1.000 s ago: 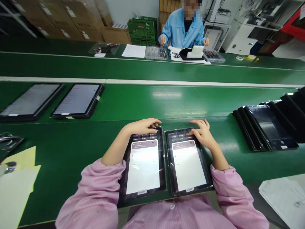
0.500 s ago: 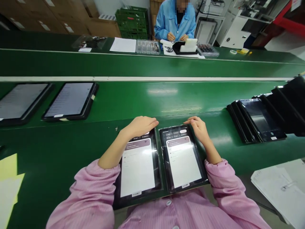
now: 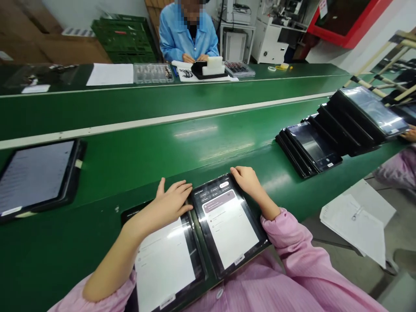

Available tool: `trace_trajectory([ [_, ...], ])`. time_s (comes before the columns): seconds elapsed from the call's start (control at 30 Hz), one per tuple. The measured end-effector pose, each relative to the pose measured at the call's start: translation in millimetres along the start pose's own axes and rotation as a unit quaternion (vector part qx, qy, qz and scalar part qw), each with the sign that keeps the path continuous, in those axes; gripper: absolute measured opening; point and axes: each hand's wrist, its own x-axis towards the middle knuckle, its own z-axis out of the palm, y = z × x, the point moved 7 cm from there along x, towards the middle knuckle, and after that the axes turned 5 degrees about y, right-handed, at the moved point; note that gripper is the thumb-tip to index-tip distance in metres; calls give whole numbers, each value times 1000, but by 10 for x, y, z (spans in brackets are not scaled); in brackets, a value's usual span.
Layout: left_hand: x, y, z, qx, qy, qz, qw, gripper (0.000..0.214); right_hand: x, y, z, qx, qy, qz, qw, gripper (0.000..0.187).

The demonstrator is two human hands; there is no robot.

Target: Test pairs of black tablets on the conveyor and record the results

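Two tablets with lit screens lie side by side at the table's near edge. My left hand (image 3: 171, 199) is over the upper part of the left tablet (image 3: 165, 264), hiding the top of its screen. Its fingers are spread, with the tips by the upper left corner of the right tablet (image 3: 229, 229). At that tablet's upper right corner, my right hand (image 3: 246, 178) has its fingers curled round the edge; the fingertips behind it are partly hidden. The right tablet shows a white panel under a mauve banner.
Another lit tablet (image 3: 39, 173) lies at the left. Stacked dark tablets (image 3: 312, 147) stand at the right, with papers (image 3: 354, 221) below them. Across the green bench (image 3: 130, 102), a person in blue (image 3: 188, 37) works beside a clear parts box (image 3: 153, 73).
The view has swung to the right. My left hand has spread its fingers and moved toward the right tablet. My right hand has closed in on that tablet's upper right corner.
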Motion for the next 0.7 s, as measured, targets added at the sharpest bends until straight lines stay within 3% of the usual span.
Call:
trace_trajectory([
  [0.13,74,129,41,53,-1,15,998,45,-19,-26,23,35,16,-5,999,40],
  [0.23,76,157,17,83,-5,26,996,42,17,14,77,178,20,6,984,35],
  [0.3,69,133,29,103,3,31,994,41,44,41,141,338,-8,22,941,37],
  [0.37,69,91,79,115,10,36,993,42,63,23,206,484,-56,24,873,47],
  [0.43,77,42,143,118,13,38,992,43,83,-8,219,545,-81,2,834,56],
  [0.47,79,12,165,119,14,35,992,43,98,-7,204,537,-73,-13,841,57],
  [0.53,75,-68,165,119,19,19,993,48,130,15,170,464,-39,-39,884,52],
  [0.63,31,-280,68,76,0,-45,996,60,143,31,227,309,-50,-64,947,22],
  [0.67,6,-361,28,39,-20,-71,997,64,132,29,274,267,-73,-74,958,22],
  [0.7,-20,-431,-13,-5,-42,-93,995,66,114,26,322,236,-97,-87,963,36],
])
